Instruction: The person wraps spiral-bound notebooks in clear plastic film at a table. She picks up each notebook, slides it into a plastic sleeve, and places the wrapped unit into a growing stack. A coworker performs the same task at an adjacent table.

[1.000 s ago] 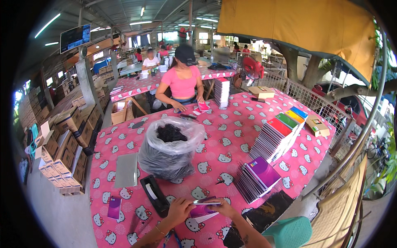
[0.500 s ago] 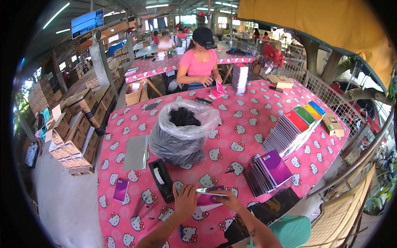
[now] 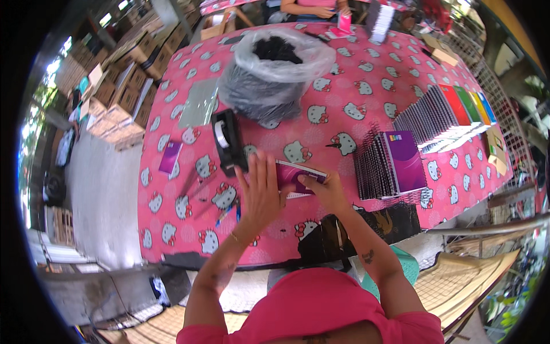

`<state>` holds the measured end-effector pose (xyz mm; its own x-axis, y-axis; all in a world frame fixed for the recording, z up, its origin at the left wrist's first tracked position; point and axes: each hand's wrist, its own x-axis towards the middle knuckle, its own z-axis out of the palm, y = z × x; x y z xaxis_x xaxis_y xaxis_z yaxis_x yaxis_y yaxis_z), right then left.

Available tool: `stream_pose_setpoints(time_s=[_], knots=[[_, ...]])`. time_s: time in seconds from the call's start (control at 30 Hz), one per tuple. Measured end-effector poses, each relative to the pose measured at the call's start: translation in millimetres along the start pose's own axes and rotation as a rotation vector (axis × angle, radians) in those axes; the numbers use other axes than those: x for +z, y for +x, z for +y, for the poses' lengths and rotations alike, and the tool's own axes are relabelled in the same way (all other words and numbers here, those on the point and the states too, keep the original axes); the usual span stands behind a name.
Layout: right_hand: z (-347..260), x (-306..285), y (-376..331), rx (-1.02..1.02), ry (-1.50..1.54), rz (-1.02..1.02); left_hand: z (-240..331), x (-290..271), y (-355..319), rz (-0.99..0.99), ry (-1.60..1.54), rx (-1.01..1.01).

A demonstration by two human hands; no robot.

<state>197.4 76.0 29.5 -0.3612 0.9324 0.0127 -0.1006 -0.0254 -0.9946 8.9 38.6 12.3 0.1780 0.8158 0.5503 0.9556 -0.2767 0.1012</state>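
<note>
A small purple notebook [image 3: 298, 175] lies on the pink cat-print tablecloth [image 3: 355, 86] near the table's front edge. My left hand [image 3: 262, 192] rests flat with fingers spread on the notebook's left end, next to a black tape dispenser [image 3: 227, 141]. My right hand [image 3: 321, 189] holds the notebook's right side with fingertips on its cover. Pens [image 3: 230, 211] lie on the cloth just left of my left wrist.
A clear plastic bag of dark items [image 3: 275, 71] stands mid-table. Rows of spiral notebooks [image 3: 395, 160] and coloured ones [image 3: 458, 112] fill the right side. Another purple notebook [image 3: 170, 156] lies at left. A person in pink works at the far end. Cardboard boxes [image 3: 120, 86] line the floor left.
The view has tilted down and closer to the table. My hands stay on the purple notebook, the left one now spread flat across its left end.
</note>
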Motion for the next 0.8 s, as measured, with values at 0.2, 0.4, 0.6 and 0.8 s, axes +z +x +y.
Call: stream_pose_setpoints(time_s=[0.2, 0.4, 0.6, 0.8], knots=[[-23.3, -6.3, 0.1, 0.040, 0.093, -0.042, 31.2, -25.3, -2.0, -0.145, -0.008, -0.020], [-26.8, -7.6, 6.7, 0.185, 0.180, -0.051, 26.9, -13.1, 17.4, -0.165, 0.075, -0.010], [27.6, -20.0, 26.7, -0.082, 0.065, -0.133, 11.0, 1.1, 60.3, -0.169, 0.092, -0.013], [82.7, -31.6, 28.1, -0.010, -0.013, -0.178, 38.1, 45.7, -16.5, -0.268, -0.062, 0.024]])
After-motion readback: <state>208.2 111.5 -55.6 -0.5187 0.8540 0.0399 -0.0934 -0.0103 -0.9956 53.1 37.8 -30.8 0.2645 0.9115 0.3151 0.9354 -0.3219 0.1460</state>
